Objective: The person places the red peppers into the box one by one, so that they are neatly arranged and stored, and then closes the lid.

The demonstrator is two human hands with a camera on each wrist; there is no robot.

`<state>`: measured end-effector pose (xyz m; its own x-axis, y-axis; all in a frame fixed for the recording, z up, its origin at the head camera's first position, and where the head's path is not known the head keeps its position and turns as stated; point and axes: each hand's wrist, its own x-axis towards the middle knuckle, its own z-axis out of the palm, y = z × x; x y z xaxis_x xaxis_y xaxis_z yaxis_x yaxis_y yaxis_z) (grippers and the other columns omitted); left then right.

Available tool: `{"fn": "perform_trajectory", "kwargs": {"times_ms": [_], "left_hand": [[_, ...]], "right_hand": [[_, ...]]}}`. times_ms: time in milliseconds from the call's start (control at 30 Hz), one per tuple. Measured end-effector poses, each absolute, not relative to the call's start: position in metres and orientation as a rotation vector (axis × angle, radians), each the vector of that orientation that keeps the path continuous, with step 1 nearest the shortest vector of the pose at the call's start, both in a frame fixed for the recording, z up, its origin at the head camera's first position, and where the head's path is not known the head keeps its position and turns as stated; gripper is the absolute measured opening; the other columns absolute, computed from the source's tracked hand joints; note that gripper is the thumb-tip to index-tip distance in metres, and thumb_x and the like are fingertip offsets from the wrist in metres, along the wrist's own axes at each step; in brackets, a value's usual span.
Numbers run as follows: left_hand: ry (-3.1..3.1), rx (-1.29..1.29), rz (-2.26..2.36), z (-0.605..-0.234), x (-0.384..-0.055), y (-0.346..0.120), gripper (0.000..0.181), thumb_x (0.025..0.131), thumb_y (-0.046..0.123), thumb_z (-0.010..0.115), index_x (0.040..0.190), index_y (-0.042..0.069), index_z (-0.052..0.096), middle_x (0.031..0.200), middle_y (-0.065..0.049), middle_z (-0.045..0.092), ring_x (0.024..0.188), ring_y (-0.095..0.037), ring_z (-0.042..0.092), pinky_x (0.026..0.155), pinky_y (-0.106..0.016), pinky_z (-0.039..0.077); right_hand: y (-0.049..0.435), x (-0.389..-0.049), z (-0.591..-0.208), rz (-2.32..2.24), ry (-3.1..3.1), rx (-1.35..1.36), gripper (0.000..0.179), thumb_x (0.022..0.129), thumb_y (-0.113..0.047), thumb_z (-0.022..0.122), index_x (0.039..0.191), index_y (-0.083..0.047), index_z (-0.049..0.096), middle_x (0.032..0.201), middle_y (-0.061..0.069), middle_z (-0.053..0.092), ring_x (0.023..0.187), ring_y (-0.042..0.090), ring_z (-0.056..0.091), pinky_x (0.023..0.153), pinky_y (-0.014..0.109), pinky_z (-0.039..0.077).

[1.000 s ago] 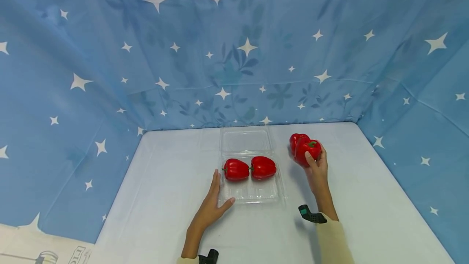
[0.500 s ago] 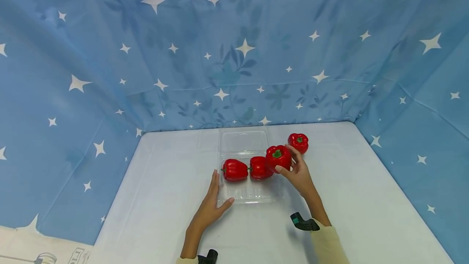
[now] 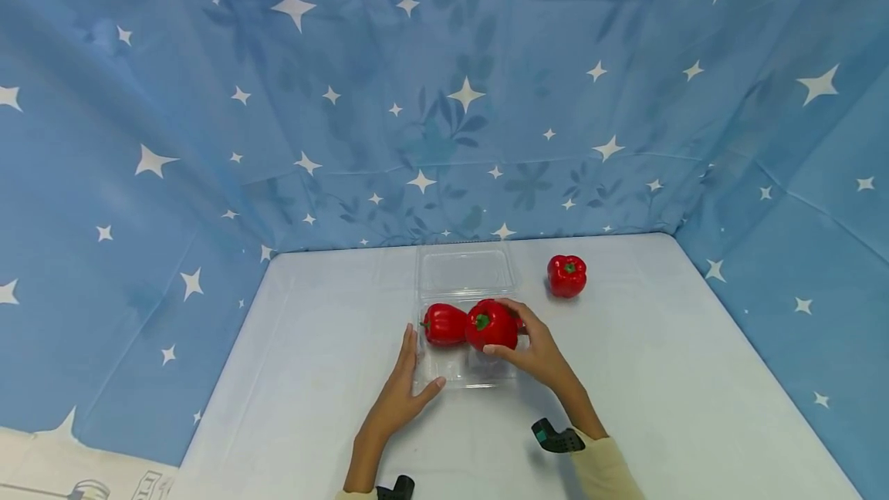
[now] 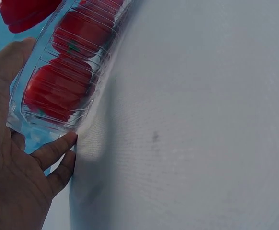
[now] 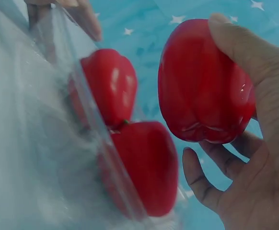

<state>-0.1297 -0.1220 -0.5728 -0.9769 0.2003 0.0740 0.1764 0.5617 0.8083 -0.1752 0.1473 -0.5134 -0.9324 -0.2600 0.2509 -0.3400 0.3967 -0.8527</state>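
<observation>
A red bell pepper [image 3: 490,326] with a green stem is held above the clear plastic container [image 3: 454,374] by my right hand [image 3: 538,353], thumb and fingers around its sides. In the right wrist view the held pepper [image 5: 202,84] hangs apart from the two peppers lying in the container. One of those, the left pepper [image 3: 443,324], shows fully in the head view; the other is mostly hidden behind the held one. My left hand [image 3: 399,388] touches the container's left side with straight fingers, thumb spread at the front corner.
Another red bell pepper [image 3: 566,276] stands on the white table [image 3: 660,346] at the back right. The container's hinged lid [image 3: 465,268] lies folded back behind it. A blue curtain [image 3: 444,137] with white stars hangs along the table's back and sides.
My right hand has carried the pepper left, from beside the one at the back right to over the container. The left hand has stayed at the container's side.
</observation>
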Motion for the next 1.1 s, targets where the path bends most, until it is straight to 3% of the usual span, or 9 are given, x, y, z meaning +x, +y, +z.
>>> {"fn": "perform_trajectory", "kwargs": {"times_ms": [300, 567, 767, 1100], "left_hand": [[2.738, 0.350, 1.433, -0.574, -0.129, -0.123, 0.100, 0.088, 0.053, 0.064, 0.159, 0.014, 0.004, 0.166, -0.001, 0.000, 0.145, -0.035, 0.032, 0.113, -0.059, 0.032], [2.726, 0.393, 1.432, -0.576, -0.131, -0.126, 0.108, 0.084, 0.054, 0.069, 0.158, 0.014, 0.001, 0.166, 0.001, -0.003, 0.149, -0.034, 0.022, 0.113, -0.058, 0.032], [2.732, 0.436, 1.453, -0.579, -0.133, -0.126, 0.111, 0.082, 0.054, 0.071, 0.158, 0.013, 0.002, 0.167, -0.006, 0.000, 0.148, -0.035, 0.023, 0.112, -0.057, 0.035], [2.713, 0.391, 1.465, -0.577, -0.135, -0.126, 0.113, 0.080, 0.058, 0.072, 0.159, 0.017, 0.002, 0.167, -0.004, 0.003, 0.147, -0.034, 0.028, 0.111, -0.052, 0.038]], "right_hand": [[0.124, -0.168, -0.525, 1.442, -2.578, 0.719, 0.079, 0.071, -0.035, 0.086, 0.140, -0.018, 0.051, 0.132, 0.004, 0.054, 0.125, 0.027, 0.051, 0.094, 0.047, 0.055], [0.109, -0.166, -0.529, 1.362, -2.614, 0.750, 0.080, 0.070, -0.038, 0.087, 0.139, -0.016, 0.053, 0.130, 0.005, 0.055, 0.124, 0.026, 0.053, 0.092, 0.046, 0.056], [0.101, -0.166, -0.535, 1.334, -2.675, 0.721, 0.082, 0.069, -0.040, 0.087, 0.138, -0.015, 0.051, 0.135, 0.006, 0.054, 0.129, 0.027, 0.051, 0.096, 0.048, 0.054], [0.090, -0.165, -0.540, 1.195, -2.683, 0.749, 0.078, 0.068, -0.042, 0.087, 0.135, -0.018, 0.055, 0.132, 0.007, 0.056, 0.125, 0.025, 0.052, 0.094, 0.046, 0.055]]}}
